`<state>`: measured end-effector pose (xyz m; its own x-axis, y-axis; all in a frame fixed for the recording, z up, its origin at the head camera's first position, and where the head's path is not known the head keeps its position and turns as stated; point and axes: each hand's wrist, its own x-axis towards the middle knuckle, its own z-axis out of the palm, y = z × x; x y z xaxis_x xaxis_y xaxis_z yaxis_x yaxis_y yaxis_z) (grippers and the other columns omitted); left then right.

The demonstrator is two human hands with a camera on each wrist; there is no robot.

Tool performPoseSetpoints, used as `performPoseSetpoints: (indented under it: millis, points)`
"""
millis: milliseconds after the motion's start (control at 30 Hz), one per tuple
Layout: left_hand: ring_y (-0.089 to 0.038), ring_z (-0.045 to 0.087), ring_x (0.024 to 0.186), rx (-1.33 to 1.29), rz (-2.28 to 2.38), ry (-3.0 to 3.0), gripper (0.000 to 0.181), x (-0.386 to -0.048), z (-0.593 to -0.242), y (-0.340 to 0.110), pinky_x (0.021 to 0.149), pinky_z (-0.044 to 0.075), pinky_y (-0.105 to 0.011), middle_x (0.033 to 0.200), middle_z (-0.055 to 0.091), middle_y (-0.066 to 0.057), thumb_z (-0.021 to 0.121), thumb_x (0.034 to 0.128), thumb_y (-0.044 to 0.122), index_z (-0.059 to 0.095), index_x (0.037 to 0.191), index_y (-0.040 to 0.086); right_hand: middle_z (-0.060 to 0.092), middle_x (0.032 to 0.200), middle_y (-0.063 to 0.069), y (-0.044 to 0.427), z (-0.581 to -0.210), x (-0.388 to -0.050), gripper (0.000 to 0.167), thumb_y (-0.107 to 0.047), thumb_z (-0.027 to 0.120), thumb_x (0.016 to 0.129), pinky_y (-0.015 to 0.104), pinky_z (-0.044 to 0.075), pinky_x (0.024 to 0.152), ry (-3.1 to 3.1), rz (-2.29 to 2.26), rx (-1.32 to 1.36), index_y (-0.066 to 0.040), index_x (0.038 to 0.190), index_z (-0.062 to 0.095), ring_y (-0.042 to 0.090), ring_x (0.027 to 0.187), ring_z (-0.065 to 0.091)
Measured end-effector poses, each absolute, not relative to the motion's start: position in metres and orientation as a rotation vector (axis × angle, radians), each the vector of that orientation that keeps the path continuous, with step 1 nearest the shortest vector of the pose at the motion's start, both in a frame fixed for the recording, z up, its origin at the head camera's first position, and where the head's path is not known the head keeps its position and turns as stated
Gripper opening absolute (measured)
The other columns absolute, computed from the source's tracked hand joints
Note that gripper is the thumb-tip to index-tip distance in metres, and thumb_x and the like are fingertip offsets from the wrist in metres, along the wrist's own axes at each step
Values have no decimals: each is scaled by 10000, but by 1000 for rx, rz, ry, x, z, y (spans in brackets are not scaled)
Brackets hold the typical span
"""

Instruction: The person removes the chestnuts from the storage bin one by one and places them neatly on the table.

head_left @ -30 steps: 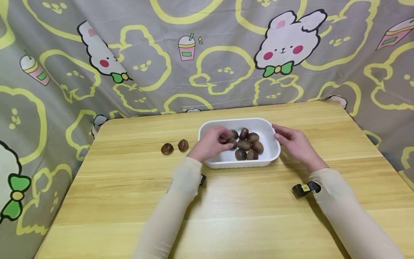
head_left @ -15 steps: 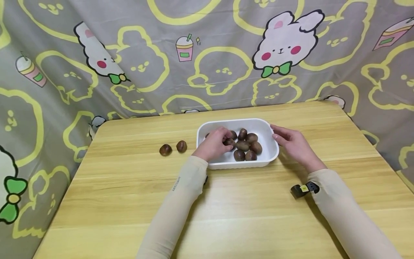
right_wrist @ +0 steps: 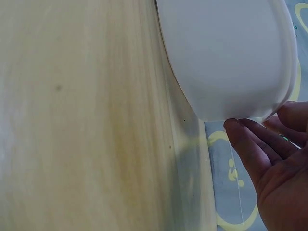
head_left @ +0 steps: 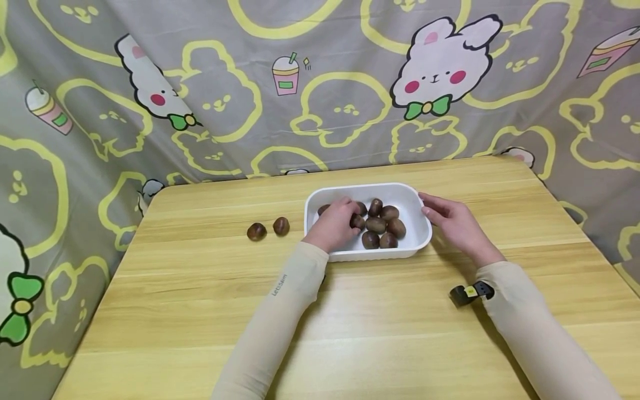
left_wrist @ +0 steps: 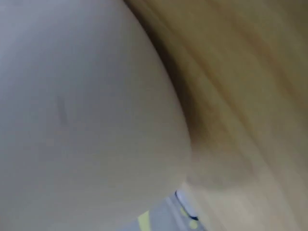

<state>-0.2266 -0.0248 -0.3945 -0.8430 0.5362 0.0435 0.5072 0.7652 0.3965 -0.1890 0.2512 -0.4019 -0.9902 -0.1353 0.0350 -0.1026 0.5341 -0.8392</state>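
Observation:
A white rectangular tray (head_left: 370, 255) holds several brown chestnuts (head_left: 376, 225). Reaching over its near left rim, my left hand (head_left: 334, 225) has its fingers bent round a chestnut (head_left: 356, 221), partly hidden by the fingers. My right hand (head_left: 457, 225) holds the tray's right end, with the thumb at the rim. In the right wrist view, the fingertips of the right hand (right_wrist: 279, 154) touch the outside of the white tray (right_wrist: 226, 57). The left wrist view shows only the blurred pale wall of the tray (left_wrist: 86, 115) up close; no fingers appear there.
Two chestnuts lie on the wooden table (head_left: 200, 300) left of the tray, one nearer the tray (head_left: 281, 226) and one farther left (head_left: 256, 231). A patterned grey curtain (head_left: 345, 128) hangs behind the table. A small camera (head_left: 465, 294) sits on the right wrist.
My left hand has moved slightly right and its fingers have closed in round a chestnut in the tray. My right hand stays at the tray's end. The whole head view shifted a little.

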Motion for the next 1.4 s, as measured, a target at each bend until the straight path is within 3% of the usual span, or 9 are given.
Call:
performPoseSetpoints:
  millis: [467, 767, 933, 1400]
  points:
    - [-198, 535, 983, 872, 501, 2940, 244, -224, -393, -23, 884, 465, -312, 990, 552, -26, 782, 821, 138, 681, 1039, 91, 488, 1411, 213, 251, -406, -191, 473, -250, 522, 1036, 393, 431, 995, 2718, -1510, -193, -21, 1446, 463, 334, 1253, 508]
    - [-183, 527, 918, 867, 585, 2912, 227, -226, -393, -27, 858, 464, -303, 938, 524, -15, 776, 831, 176, 668, 1005, 78, 485, 1419, 203, 251, -407, -192, 477, -262, 522, 1035, 392, 430, 997, 2718, -1508, -192, -23, 1445, 467, 322, 1265, 498]
    - [-165, 529, 941, 892, 663, 2873, 252, -227, -392, -28, 872, 451, -278, 972, 547, -8, 781, 840, 189, 685, 1043, 75, 473, 1424, 216, 252, -406, -190, 490, -278, 511, 1039, 433, 418, 1007, 2725, -1493, -201, -26, 1455, 452, 351, 1267, 492]
    - [-169, 561, 1013, 1045, 881, 2789, 333, -225, -390, -32, 928, 418, -236, 1077, 619, -27, 785, 847, 198, 689, 1125, 43, 477, 1428, 198, 251, -405, -190, 478, -259, 524, 1034, 389, 426, 1001, 2715, -1501, -177, -35, 1452, 462, 324, 1272, 492]
